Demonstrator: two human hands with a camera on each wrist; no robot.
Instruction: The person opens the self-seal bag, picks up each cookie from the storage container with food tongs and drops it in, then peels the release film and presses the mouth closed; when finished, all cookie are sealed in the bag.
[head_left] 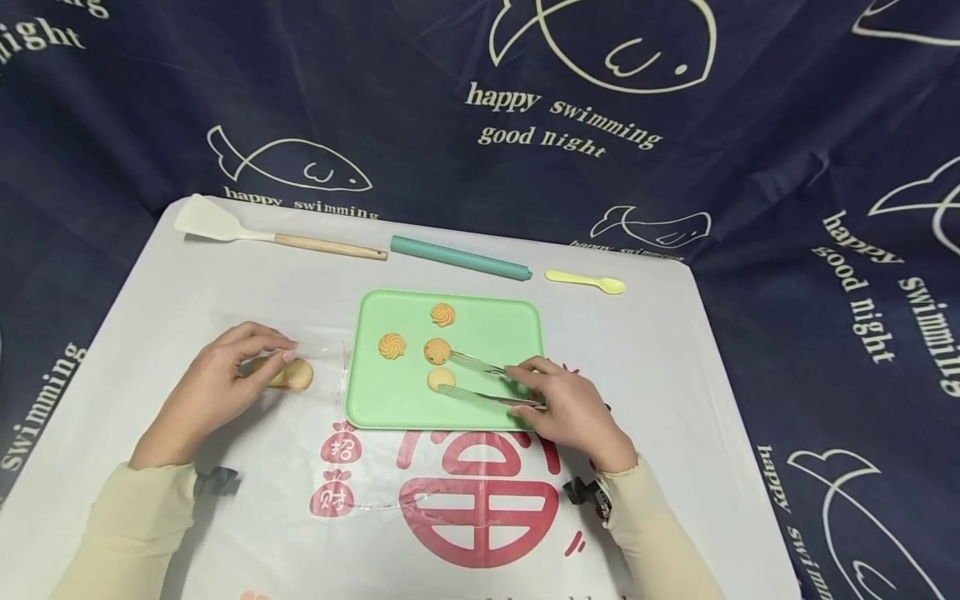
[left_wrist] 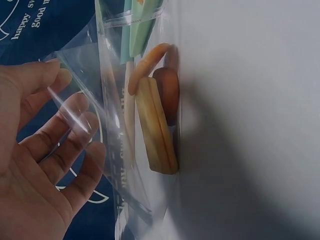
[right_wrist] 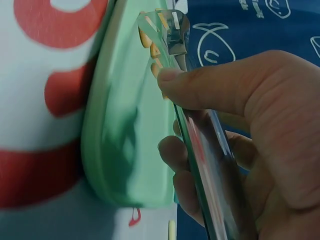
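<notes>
My left hand [head_left: 225, 379] pinches the edge of a clear plastic bag [head_left: 324, 379] lying left of the green tray [head_left: 487, 317]. Several cookies are inside the bag; the left wrist view shows a pale stick-shaped cookie [left_wrist: 156, 127] against a browner rounded one [left_wrist: 167, 95]. My right hand [head_left: 566, 404] grips metal tongs [head_left: 487, 397] between thumb and fingers. The tongs' arms are spread over the tray, one tip by a speckled round cookie [head_left: 437, 351], the other by a plain round cookie [head_left: 441, 379]. Two swirled cookies [head_left: 392, 346] also lie on the tray.
Along the table's back edge lie a white spatula [head_left: 322, 245] with a wooden handle, a teal stick-like tool [head_left: 461, 257] and a small yellow spoon [head_left: 585, 281]. Dark blue printed cloth [head_left: 420, 100] hangs behind the white table cover [head_left: 285, 542].
</notes>
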